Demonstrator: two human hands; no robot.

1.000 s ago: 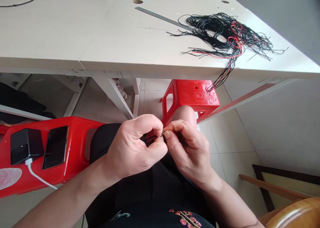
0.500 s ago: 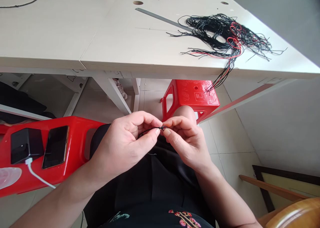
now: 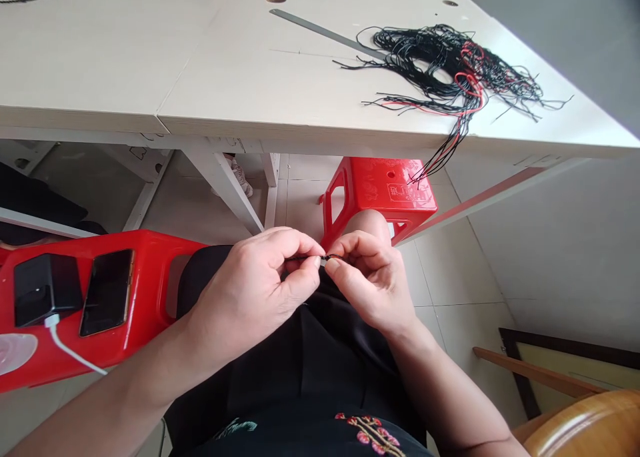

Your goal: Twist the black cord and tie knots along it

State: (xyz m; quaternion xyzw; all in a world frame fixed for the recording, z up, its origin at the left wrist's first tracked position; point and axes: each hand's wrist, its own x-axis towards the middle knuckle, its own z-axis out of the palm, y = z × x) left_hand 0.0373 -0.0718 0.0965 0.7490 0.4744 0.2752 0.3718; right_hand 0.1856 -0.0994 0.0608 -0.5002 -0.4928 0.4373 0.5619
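Over my lap, a thin black cord (image 3: 325, 257) runs between my two hands, which nearly meet at the fingertips. My left hand (image 3: 265, 273) pinches it between thumb and forefinger. Close beside it, my right hand (image 3: 370, 277) pinches the same cord from the other side. Most of the cord is hidden behind the fingers, and whether there is a knot in it I cannot tell. On the table above lies a tangled bundle of black cords (image 3: 425, 50) with a red cord (image 3: 470, 80) among them; some ends hang over the edge.
The pale table (image 3: 240, 83) crosses the top, carrying a metal ruler (image 3: 320, 31). A red stool (image 3: 385, 187) stands under it. Left, another red stool (image 3: 143, 270) bears a phone (image 3: 107, 291) and a black box (image 3: 47, 289) with a white cable (image 3: 73, 350). A wooden chair (image 3: 590, 427) is at lower right.
My hands stay together at the cord, with fingers slightly shifted and the right fingers more curled. The whole view has moved a little, so the table appears slightly higher.
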